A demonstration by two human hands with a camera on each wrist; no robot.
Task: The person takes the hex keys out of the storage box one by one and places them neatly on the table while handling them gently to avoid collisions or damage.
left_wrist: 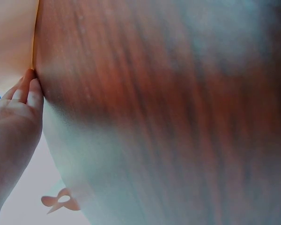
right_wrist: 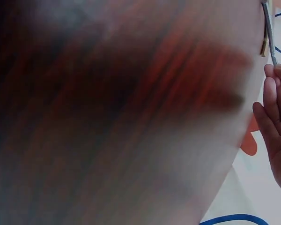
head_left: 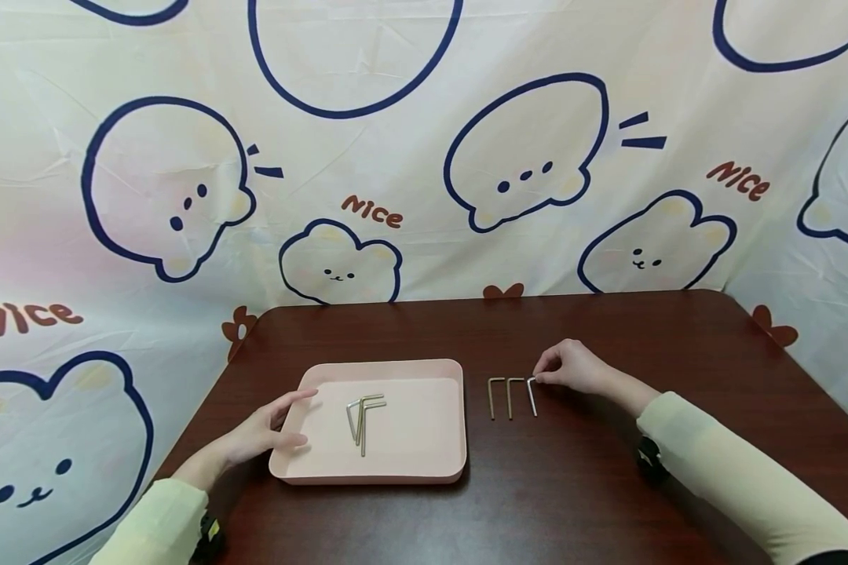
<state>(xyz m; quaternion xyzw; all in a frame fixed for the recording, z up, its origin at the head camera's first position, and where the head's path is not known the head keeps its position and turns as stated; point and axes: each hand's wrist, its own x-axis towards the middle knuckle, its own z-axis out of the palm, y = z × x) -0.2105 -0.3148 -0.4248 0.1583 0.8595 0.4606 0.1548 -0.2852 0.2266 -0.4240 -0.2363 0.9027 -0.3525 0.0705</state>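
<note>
At the left end of a pink tray (head_left: 417,463), my left hand (head_left: 257,431) grips the rim, with index finger and thumb reaching over it. In the left wrist view, other fingers (left_wrist: 35,93) lie against the tray's outer wall. Inside the tray, three L-shaped hex keys (head_left: 363,431) overlap one another, brass-toned and silver. To the tray's right, two brass-toned hex keys (head_left: 510,400) lie side by side on the table. Beside them, my right hand (head_left: 575,367) pinches the short arm of a silver hex key (head_left: 533,399) between thumb and fingertips; its long arm points toward me.
The dark brown wooden table (head_left: 572,502) extends around the tray and the hex keys. Behind it hangs a pale cloth (head_left: 424,173) printed with cartoon bears, coming down to the table's far edge and both sides.
</note>
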